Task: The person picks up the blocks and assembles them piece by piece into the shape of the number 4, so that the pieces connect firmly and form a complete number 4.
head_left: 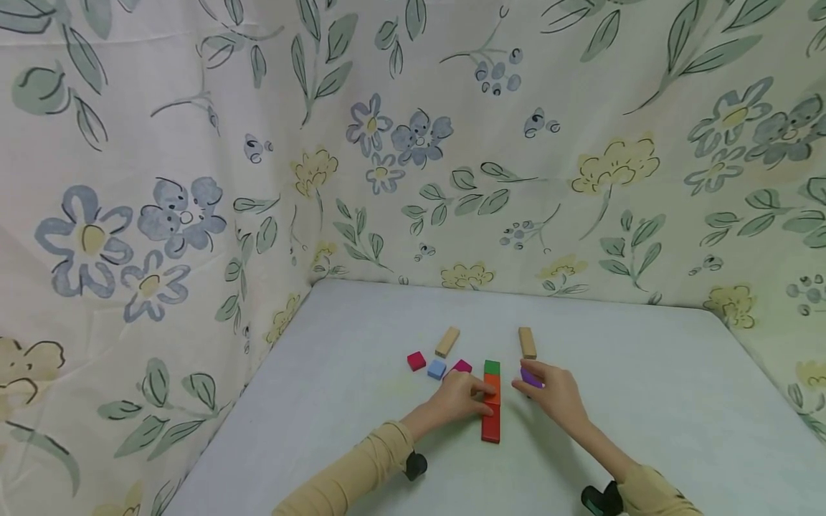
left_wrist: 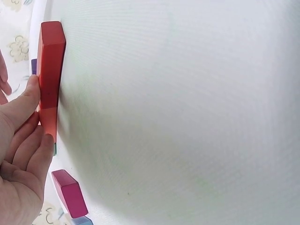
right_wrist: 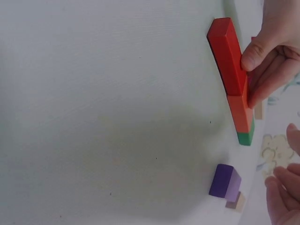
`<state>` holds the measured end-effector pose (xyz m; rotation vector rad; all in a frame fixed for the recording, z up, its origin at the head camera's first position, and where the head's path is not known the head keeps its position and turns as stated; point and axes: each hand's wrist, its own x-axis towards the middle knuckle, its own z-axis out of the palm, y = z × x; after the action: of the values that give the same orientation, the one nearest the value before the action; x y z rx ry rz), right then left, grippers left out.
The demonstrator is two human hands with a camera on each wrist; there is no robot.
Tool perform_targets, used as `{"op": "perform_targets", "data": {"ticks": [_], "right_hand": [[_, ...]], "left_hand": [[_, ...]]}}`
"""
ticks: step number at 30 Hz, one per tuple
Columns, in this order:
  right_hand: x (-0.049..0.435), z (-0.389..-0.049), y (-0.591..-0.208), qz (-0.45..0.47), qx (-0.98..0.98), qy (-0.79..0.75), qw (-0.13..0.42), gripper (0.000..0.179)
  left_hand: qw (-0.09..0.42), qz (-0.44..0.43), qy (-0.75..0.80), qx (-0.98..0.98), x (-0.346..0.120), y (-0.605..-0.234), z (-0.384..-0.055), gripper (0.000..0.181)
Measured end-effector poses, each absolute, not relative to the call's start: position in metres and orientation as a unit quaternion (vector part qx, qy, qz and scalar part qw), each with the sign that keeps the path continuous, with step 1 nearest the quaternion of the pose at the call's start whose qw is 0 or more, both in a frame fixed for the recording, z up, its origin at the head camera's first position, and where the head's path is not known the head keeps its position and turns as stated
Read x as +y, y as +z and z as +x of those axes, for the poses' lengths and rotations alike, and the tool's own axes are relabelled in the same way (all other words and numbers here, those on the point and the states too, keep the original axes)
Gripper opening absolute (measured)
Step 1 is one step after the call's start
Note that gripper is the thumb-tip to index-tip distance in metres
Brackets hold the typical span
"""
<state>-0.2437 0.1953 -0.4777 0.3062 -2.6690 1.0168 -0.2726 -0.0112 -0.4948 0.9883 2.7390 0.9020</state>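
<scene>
The red block (head_left: 490, 428) is laid at the near end of a straight row on the white table (head_left: 361, 337), its far end met by the orange block (head_left: 492, 380), with the green block (head_left: 492, 367) set at the far tip. And the row's left side is touched by the left hand (head_left: 457, 396): thumb against the red, a finger against the orange, the fingers loosely straight and spread along that one side, nothing gripped. To the right of the row, the purple block (head_left: 532, 378) is flanked by the right hand (head_left: 557, 393), thumb and fingers parted; in the right wrist view a gap is seen before the fingertips, so nothing is held there. Just to its far side the right wooden block (head_left: 527, 342) is seen, and the left wooden block (head_left: 447, 342) is placed well to the left. Beyond the left hand, the magenta block (head_left: 462, 366) is partly covered, with the blue block (head_left: 436, 370) and the crimson block (head_left: 416, 360) spread farther left.
</scene>
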Motion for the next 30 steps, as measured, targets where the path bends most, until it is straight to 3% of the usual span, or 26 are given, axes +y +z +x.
{"op": "perform_targets", "data": {"ticks": [30], "right_hand": [[0.217,-0.223,-0.474,0.058,-0.934,0.320,0.150,0.046]], "left_hand": [[0.055,0.308,0.309,0.898,-0.010,-0.496,-0.274,0.035]]}}
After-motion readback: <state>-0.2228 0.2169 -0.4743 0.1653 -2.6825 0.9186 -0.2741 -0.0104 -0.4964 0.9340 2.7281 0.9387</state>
